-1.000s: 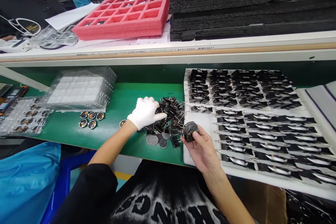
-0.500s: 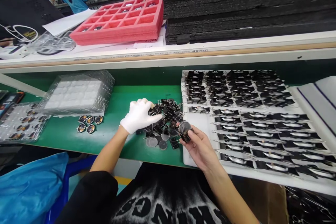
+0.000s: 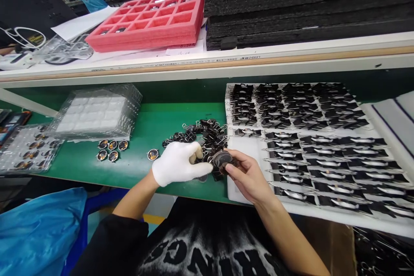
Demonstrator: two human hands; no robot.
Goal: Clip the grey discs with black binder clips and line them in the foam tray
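Observation:
My right hand (image 3: 248,176) is bare and closed on a round dark disc-shaped part (image 3: 222,158), gripping its right side; a black clip seems to be on it. My left hand (image 3: 176,163) wears a white glove. Its thumb stretches to the left edge of that part, while the fingers curl above, apart from the thumb, with nothing visible between them. Behind both hands lies a heap of black binder clips (image 3: 211,131) with wire handles. Clear discs (image 3: 203,178) are mostly hidden under the glove. One round part with an amber inside (image 3: 153,154) lies left of the glove.
Several similar round parts (image 3: 112,145) sit farther left, before stacked clear trays (image 3: 93,112). On the right, a white foam sheet (image 3: 246,155) carries rows of clipped parts (image 3: 330,164). Above runs a shelf edge (image 3: 207,67) with a pink foam tray (image 3: 145,43) and black foam stack (image 3: 291,13).
My left hand has moved from the clip heap right and nearer to the part in my right hand. A single round part now shows where the glove and wrist were.

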